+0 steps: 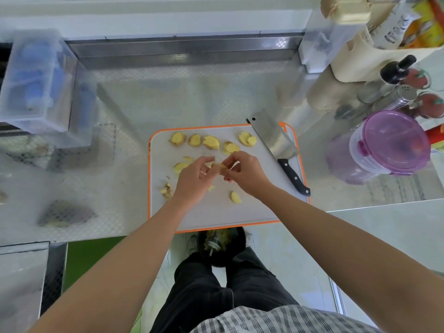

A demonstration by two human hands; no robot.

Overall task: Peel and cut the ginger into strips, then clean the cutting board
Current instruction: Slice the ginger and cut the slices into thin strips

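Held ginger: a small yellow, tan-skinned ginger piece (219,166), just above the board's middle at frame centre. Its long axis runs roughly left to right, though it is blurred.
Left grip: left hand (194,181), thumb and fingertips closed on the piece's left end.
Right grip: right hand (245,174), fingers curled, pinching the right end.
Board: white plastic cutting board with orange rim (216,212).
Cut pieces: yellow ginger slices (210,142) in a row along the board's upper edge.
Knife: steel cleaver with black handle (276,138), lying diagonally on the board's right side.

Premises: kitchen, food-preparation area. Evidence: embossed stainless-steel surface (192,97); orange-rimmed cutting board (216,210) at centre, cleaver (274,138) on it at 2 o'clock; seasoning shaker (407,91) at 2 o'clock; purple-lidded plastic container (394,143) at 3 o'clock.
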